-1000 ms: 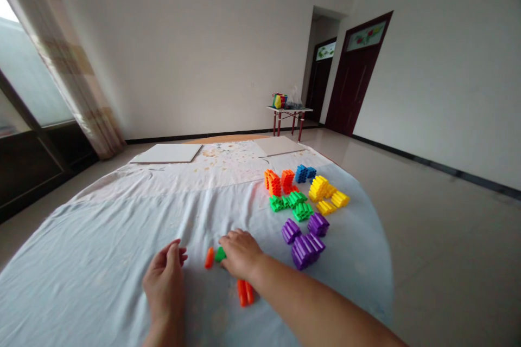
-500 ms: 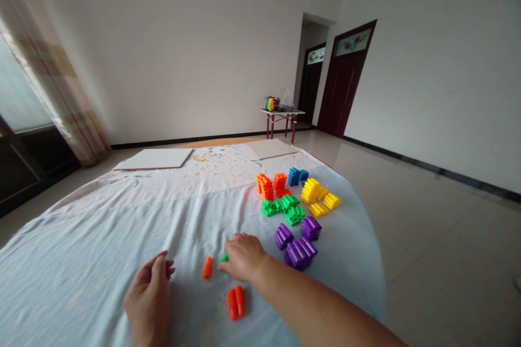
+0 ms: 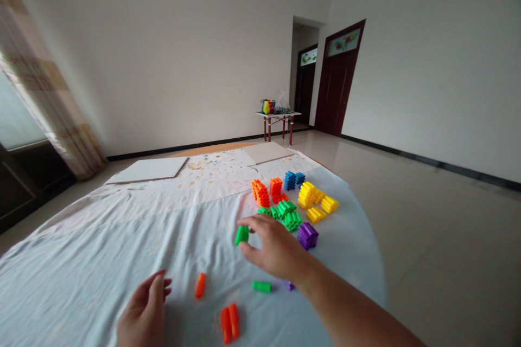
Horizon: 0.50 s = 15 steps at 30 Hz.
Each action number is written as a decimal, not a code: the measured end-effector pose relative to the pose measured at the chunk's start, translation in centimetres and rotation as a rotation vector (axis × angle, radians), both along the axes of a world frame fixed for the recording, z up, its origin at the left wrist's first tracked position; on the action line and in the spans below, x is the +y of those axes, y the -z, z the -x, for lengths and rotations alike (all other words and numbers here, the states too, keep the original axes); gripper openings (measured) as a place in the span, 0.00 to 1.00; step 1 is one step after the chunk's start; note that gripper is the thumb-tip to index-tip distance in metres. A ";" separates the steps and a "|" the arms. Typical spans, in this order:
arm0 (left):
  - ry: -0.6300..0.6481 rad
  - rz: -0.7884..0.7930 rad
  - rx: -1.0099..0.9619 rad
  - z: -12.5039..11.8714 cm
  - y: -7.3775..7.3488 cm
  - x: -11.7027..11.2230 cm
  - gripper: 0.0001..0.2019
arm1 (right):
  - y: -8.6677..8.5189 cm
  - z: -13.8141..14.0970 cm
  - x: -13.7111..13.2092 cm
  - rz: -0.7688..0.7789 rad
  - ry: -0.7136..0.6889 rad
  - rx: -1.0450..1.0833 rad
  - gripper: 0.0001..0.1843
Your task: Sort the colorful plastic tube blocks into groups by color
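Note:
My right hand (image 3: 274,249) is raised over the white cloth (image 3: 101,249) and pinches a small green block (image 3: 241,235) between thumb and fingertips. Below it on the cloth lie another green block (image 3: 261,286), a single orange block (image 3: 199,285) and a joined pair of orange blocks (image 3: 229,323). My left hand (image 3: 143,314) rests at the near edge with its fingers loosely curled and nothing in it. Behind my right hand stand sorted piles: orange blocks (image 3: 260,193), green blocks (image 3: 287,214), purple blocks (image 3: 307,235), yellow blocks (image 3: 311,198) and blue blocks (image 3: 292,179).
Two flat white boards (image 3: 148,169) (image 3: 268,152) lie at the cloth's far edge. A small red-legged table (image 3: 278,119) with a colourful toy stands by the back wall. Dark doors (image 3: 337,87) are at right, a curtain (image 3: 49,97) at left. Tiled floor lies to the right.
My right hand has lifted off the cloth and moved forward with a green block in its fingers; a second green block now lies where it was. The view has tilted down slightly.

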<state>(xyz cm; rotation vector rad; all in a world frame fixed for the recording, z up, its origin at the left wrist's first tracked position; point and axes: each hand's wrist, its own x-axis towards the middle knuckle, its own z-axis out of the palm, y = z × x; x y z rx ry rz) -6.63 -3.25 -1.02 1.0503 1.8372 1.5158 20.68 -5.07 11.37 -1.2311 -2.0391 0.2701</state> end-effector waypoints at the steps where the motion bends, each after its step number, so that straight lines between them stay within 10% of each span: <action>1: 0.038 0.006 0.035 -0.2 -0.1 0.0 0.24 | -0.4 -1.6 0.1 -0.032 0.057 0.057 0.18; 8: 0.379 -0.003 0.346 -6.5 -4.4 0.5 0.23 | 2.4 -10.4 2.2 -0.136 0.364 0.263 0.16; 15: 0.858 -0.173 0.822 -15.4 -5.2 5.3 0.23 | 6.1 -11.5 2.5 -0.156 0.403 0.324 0.15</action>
